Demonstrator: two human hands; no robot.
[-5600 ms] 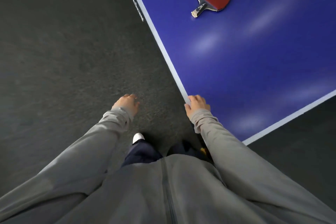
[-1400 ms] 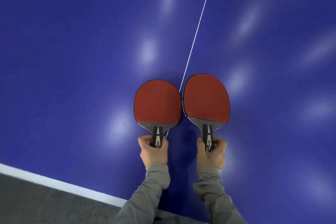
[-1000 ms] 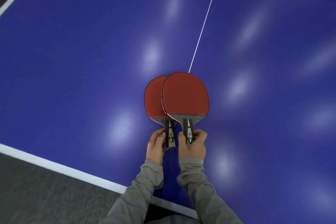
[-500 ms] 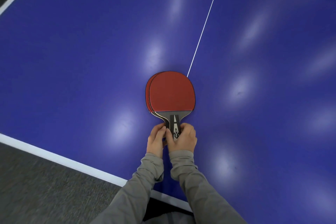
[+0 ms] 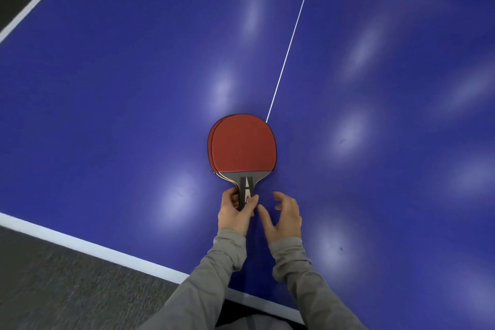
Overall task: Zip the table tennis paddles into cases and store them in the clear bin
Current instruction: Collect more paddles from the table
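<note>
While the two paddles [image 5: 242, 143] sit stacked red face up over the blue table [image 5: 120, 88], just below the end of the white centre line [image 5: 292, 37], the left hand [image 5: 234, 213] has both handles — fingers and thumb curled round the dark grip beneath the blades. The lower blade peeks out as a thin red crescent along the left edge, so the stack is nearly but not perfectly square. Over on the other side, the right hand [image 5: 284, 217] hovers just beside the handles, fingers loosely spread, holding nothing.

By the look of them these are light, stiff things: flat wooden blades with rubber faces. I'd judge the rubber grippy enough to keep the two faces from sliding much, though the blades could still fan apart if the hold loosens. The handles are the place to take them — firm, narrow, and clear of the rubber. No cases and no clear bin in view yet, so the zipping is all still to come.
</note>
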